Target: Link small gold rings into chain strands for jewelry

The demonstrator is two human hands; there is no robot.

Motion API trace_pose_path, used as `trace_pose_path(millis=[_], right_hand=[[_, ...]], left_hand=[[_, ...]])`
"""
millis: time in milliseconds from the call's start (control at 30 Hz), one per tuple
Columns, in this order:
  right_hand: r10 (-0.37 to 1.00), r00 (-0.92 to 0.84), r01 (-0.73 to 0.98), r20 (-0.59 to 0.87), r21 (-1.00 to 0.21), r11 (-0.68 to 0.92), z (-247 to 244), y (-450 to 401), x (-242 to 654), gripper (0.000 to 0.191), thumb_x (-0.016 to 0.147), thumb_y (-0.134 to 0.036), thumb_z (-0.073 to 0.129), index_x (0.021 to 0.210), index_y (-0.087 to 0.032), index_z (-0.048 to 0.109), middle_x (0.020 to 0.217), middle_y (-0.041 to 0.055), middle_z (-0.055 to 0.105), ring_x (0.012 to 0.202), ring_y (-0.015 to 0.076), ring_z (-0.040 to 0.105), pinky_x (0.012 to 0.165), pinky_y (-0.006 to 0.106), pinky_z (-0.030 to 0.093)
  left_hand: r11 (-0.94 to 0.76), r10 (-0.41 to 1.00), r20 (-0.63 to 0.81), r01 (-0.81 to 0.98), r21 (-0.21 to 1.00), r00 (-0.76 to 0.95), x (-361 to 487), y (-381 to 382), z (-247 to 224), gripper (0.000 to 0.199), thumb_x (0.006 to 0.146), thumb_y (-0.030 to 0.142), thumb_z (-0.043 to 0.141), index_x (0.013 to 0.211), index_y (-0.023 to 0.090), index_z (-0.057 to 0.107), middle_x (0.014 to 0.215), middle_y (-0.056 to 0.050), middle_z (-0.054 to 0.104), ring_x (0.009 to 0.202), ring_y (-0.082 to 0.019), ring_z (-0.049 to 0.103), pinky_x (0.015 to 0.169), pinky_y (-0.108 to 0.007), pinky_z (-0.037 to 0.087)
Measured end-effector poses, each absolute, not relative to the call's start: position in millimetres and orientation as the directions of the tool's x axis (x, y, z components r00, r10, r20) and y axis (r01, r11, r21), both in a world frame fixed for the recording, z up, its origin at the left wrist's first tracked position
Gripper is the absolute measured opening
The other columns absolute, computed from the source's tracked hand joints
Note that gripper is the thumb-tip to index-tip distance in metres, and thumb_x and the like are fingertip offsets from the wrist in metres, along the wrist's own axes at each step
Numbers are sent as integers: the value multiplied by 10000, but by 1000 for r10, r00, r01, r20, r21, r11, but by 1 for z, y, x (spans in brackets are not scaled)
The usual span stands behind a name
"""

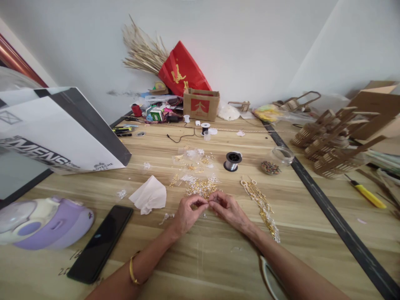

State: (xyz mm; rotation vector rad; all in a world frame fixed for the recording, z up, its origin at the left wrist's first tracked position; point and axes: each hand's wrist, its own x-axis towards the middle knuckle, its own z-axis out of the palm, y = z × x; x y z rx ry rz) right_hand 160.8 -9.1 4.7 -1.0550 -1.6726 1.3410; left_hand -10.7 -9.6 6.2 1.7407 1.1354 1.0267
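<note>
The small gold and silver pieces (pixel 201 188), at twelve o'clock from the left hand (pixel 187 213) and right hand (pixel 231 211), fingertips pinched together, contents unclear, are probably light, stiff, slippery, best taken edgewise.

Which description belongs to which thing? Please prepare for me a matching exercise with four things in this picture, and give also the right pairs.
Things:
1. Small gold and silver pieces
2. Phone
3. Large bag
4. Tissue

Descriptions:
A. Red and tilted
B. Heaped just beyond the left hand and right hand
C. Pale and creased
D. Black and lying flat

Right pairs: 1-B, 2-D, 3-A, 4-C
</note>
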Motion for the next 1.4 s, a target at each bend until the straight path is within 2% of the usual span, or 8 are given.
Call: trace_pose_path(millis=[233,367,533,767,1100,1400], right_hand=[[925,-374,214,68,-964,157,1,-9,161,224,853,-377,524,859,-158,569,580,-47,433,530,98,377,494,219,290],[918,-374,264,132,-934,241,0,-10,160,185,865,-320,507,861,-158,597,625,-27,487,559,104,409,510,220,307],[905,-353,318,239,-879,356,-2,-13,157,147,872,-255,491,810,-161,586,666,-3,539,594,113,470,534,219,352],[895,-341,357,287,-842,406,-5,-14,156,139,888,-242,454,819,-172,553,695,15,559,599,124,475,549,237,364],[937,-330,286,119,-933,219,1,-12,158,208,873,-351,493,833,-165,576,640,-13,507,578,116,417,530,234,316],[929,-349,295,126,-926,237,1,-12,158,193,873,-329,488,822,-160,565,632,-18,484,582,113,410,527,231,310]], left_hand=[[-440,891,355,349,828,282,-10,-10,0,64,758,127,595,719,142,644,713,-46,670,673,-143,610,645,-238,481],[-520,853,438,392,759,283,-9,-10,-4,93,773,114,575,703,149,626,702,-44,660,674,-145,604,648,-247,482],[-553,833,476,442,707,281,-8,-12,-7,98,773,102,567,704,151,615,700,-42,659,660,-144,602,644,-250,480],[-501,865,420,474,724,273,-7,-14,-2,109,778,137,559,692,167,619,692,-39,664,664,-147,604,651,-255,481],[-346,935,280,394,852,216,-9,-10,0,72,743,144,591,691,152,641,688,-29,677,650,-140,614,634,-232,483],[-389,918,309,417,822,248,-8,-11,-2,82,748,135,577,695,154,636,695,-41,672,659,-145,605,636,-244,477]])
